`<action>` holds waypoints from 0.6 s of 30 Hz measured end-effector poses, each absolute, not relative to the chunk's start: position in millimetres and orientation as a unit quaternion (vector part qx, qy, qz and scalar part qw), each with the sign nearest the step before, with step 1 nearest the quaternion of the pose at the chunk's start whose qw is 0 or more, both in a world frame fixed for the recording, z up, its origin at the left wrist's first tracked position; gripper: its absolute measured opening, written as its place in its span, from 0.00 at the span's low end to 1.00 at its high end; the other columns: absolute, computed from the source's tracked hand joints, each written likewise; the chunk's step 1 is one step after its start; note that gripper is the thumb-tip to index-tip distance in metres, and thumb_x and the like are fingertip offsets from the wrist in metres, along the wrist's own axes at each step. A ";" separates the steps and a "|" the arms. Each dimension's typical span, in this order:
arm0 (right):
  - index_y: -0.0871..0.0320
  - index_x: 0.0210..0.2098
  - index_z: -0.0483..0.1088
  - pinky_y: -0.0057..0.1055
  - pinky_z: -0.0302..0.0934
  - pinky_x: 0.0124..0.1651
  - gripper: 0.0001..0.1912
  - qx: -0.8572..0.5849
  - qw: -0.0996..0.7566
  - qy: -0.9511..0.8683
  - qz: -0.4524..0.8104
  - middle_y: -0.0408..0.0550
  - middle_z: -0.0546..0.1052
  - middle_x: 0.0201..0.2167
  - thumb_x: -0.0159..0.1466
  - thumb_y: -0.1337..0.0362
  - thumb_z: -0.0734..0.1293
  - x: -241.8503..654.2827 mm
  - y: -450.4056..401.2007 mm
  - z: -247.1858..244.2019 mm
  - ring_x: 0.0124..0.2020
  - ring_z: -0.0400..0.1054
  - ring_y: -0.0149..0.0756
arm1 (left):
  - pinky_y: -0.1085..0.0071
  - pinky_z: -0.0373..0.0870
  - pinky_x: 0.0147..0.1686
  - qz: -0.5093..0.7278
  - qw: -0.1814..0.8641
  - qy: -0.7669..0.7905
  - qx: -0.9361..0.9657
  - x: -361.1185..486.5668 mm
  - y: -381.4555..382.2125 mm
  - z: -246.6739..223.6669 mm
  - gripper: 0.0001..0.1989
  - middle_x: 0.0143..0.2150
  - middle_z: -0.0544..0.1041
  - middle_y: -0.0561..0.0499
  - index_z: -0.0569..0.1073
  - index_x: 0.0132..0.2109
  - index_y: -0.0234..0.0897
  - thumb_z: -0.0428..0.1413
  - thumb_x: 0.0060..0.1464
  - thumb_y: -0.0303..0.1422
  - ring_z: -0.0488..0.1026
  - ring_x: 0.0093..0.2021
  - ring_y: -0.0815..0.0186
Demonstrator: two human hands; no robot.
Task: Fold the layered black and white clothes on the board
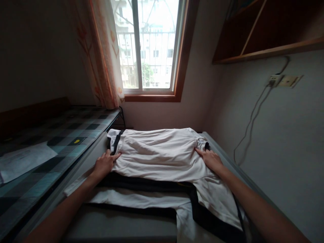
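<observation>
A white shirt [157, 153] with black trim lies spread across a grey flat surface in front of me, its cloth wrinkled in crosswise folds. Its black-edged lower part and one sleeve [215, 202] reach toward the near right. My left hand [105, 162] is closed on the shirt's left edge, with one finger stretched over the cloth beside a black band. On the opposite edge, my right hand [209, 158] grips the fabric near a bunched black-trimmed end, one finger pointing inward. The undersides of both hands are hidden.
To the left is a bed with a checked mattress [88, 126], bearing a sheet of paper [27, 160]. A window [152, 50] with a floral curtain [101, 60] stands ahead. On the right wall are a shelf [273, 50], a socket [275, 80] and a hanging cable [250, 118].
</observation>
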State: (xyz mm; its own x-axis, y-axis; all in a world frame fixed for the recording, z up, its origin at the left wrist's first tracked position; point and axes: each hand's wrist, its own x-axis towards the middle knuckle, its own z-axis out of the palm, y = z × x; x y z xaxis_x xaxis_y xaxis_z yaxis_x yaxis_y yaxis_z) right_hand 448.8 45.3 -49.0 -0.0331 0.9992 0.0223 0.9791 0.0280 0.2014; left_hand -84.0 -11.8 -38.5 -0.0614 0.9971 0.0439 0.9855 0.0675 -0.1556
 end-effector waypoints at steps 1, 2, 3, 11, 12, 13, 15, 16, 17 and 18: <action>0.41 0.69 0.56 0.39 0.62 0.48 0.28 0.697 0.063 0.710 0.074 0.59 0.75 0.50 0.72 0.63 0.49 444.2 50.2 -47.2 0.49 0.70 0.49 | 0.60 0.68 0.48 0.040 0.067 -0.730 -0.679 -85.1 -8.1 -39.0 0.26 0.51 0.68 0.41 0.66 0.65 0.57 0.41 0.65 0.31 0.72 0.49 0.54; 0.40 0.69 0.56 0.40 0.62 0.49 0.28 0.702 0.064 0.706 0.067 0.59 0.75 0.51 0.72 0.63 0.48 439.7 55.0 -45.4 0.50 0.70 0.49 | 0.59 0.68 0.48 0.037 0.063 -0.734 -0.675 -86.4 -4.6 -39.6 0.25 0.51 0.67 0.41 0.66 0.65 0.57 0.42 0.65 0.32 0.71 0.49 0.53; 0.40 0.69 0.56 0.41 0.62 0.49 0.28 0.707 0.065 0.702 0.060 0.59 0.75 0.51 0.72 0.63 0.48 435.5 59.6 -43.7 0.50 0.70 0.50 | 0.59 0.68 0.48 0.032 0.059 -0.738 -0.672 -87.9 -1.3 -40.0 0.25 0.52 0.67 0.40 0.67 0.65 0.57 0.42 0.65 0.32 0.71 0.50 0.53; 0.40 0.69 0.56 0.43 0.62 0.51 0.29 0.723 0.065 0.686 0.045 0.58 0.75 0.54 0.71 0.65 0.48 417.9 101.7 -39.0 0.51 0.70 0.48 | 0.59 0.70 0.48 0.020 0.050 -0.752 -0.657 -100.0 40.1 -40.2 0.24 0.54 0.66 0.39 0.68 0.64 0.54 0.42 0.65 0.34 0.72 0.52 0.52; 0.40 0.69 0.55 0.43 0.62 0.51 0.30 0.724 0.064 0.685 0.044 0.58 0.75 0.54 0.71 0.66 0.48 416.4 107.4 -38.8 0.52 0.70 0.49 | 0.58 0.70 0.48 0.021 0.052 -0.753 -0.656 -100.7 46.8 -40.0 0.24 0.54 0.66 0.38 0.69 0.64 0.53 0.42 0.65 0.34 0.72 0.52 0.51; 0.40 0.69 0.55 0.43 0.62 0.51 0.30 0.726 0.063 0.684 0.041 0.58 0.75 0.54 0.71 0.66 0.47 414.7 112.8 -38.4 0.52 0.70 0.49 | 0.58 0.70 0.48 0.022 0.052 -0.754 -0.654 -101.0 53.3 -39.5 0.24 0.55 0.66 0.38 0.70 0.63 0.53 0.42 0.65 0.34 0.72 0.52 0.51; 0.39 0.69 0.54 0.43 0.62 0.51 0.29 0.729 0.061 0.681 0.035 0.58 0.75 0.54 0.72 0.65 0.47 411.3 122.4 -37.4 0.52 0.70 0.49 | 0.57 0.70 0.49 0.025 0.051 -0.759 -0.648 -100.8 65.1 -37.9 0.24 0.55 0.66 0.38 0.71 0.63 0.52 0.42 0.64 0.34 0.72 0.52 0.51; 0.39 0.69 0.54 0.43 0.62 0.51 0.29 0.732 0.059 0.678 0.031 0.58 0.75 0.54 0.72 0.64 0.47 409.6 126.5 -36.8 0.52 0.70 0.49 | 0.57 0.69 0.49 0.026 0.051 -0.762 -0.645 -100.3 70.5 -36.8 0.24 0.55 0.66 0.38 0.71 0.62 0.51 0.42 0.65 0.33 0.72 0.52 0.51; 0.39 0.70 0.53 0.42 0.62 0.51 0.29 0.734 0.056 0.676 0.029 0.57 0.75 0.54 0.72 0.63 0.47 408.1 130.3 -36.3 0.52 0.70 0.49 | 0.57 0.69 0.49 0.026 0.051 -0.764 -0.643 -99.6 75.7 -35.6 0.24 0.55 0.66 0.38 0.71 0.62 0.51 0.41 0.65 0.33 0.72 0.52 0.51; 0.39 0.70 0.54 0.42 0.62 0.51 0.29 0.737 0.052 0.674 0.028 0.57 0.75 0.54 0.72 0.63 0.47 406.9 133.6 -35.8 0.52 0.70 0.49 | 0.57 0.69 0.49 0.024 0.052 -0.765 -0.642 -98.6 81.0 -34.5 0.24 0.54 0.66 0.38 0.72 0.62 0.51 0.41 0.65 0.33 0.72 0.52 0.51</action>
